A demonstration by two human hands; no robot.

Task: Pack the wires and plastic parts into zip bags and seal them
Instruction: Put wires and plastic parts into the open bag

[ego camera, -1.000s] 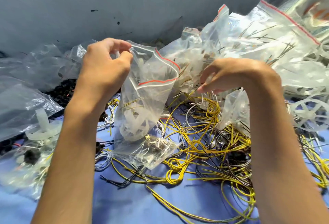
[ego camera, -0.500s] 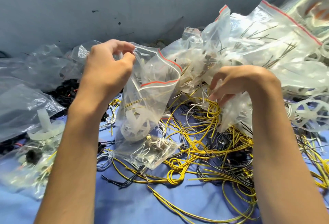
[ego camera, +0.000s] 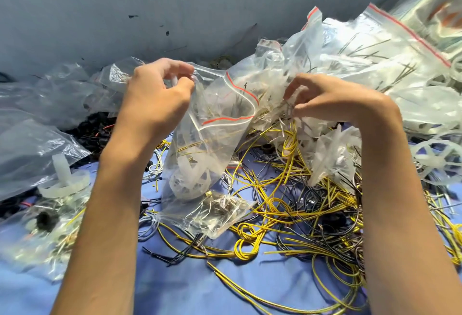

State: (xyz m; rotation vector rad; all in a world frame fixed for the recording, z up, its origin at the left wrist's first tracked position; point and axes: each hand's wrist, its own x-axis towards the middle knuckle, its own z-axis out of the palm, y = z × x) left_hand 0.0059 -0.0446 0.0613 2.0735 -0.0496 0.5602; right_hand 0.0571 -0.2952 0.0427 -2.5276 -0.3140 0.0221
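My left hand (ego camera: 155,97) pinches the top edge of a clear zip bag (ego camera: 207,144) with a red seal line and holds its mouth open. White plastic parts and a few thin wires lie inside the bag. My right hand (ego camera: 327,99) is just right of the bag's mouth and pinches a bunch of white plastic strips (ego camera: 285,112). Below both hands a tangle of yellow and black wires (ego camera: 287,204) spreads over the blue cloth (ego camera: 190,287).
Filled zip bags (ego camera: 375,64) pile up at the back right. More clear bags (ego camera: 30,149) and a white plastic ring part (ego camera: 62,182) lie on the left. A white spoked wheel (ego camera: 435,157) sits at the right edge. A grey wall (ego camera: 175,2) stands behind.
My right hand has moved left and up from the wire pile toward the bag's mouth, now holding plastic strips. My left hand keeps the bag open and has barely moved.
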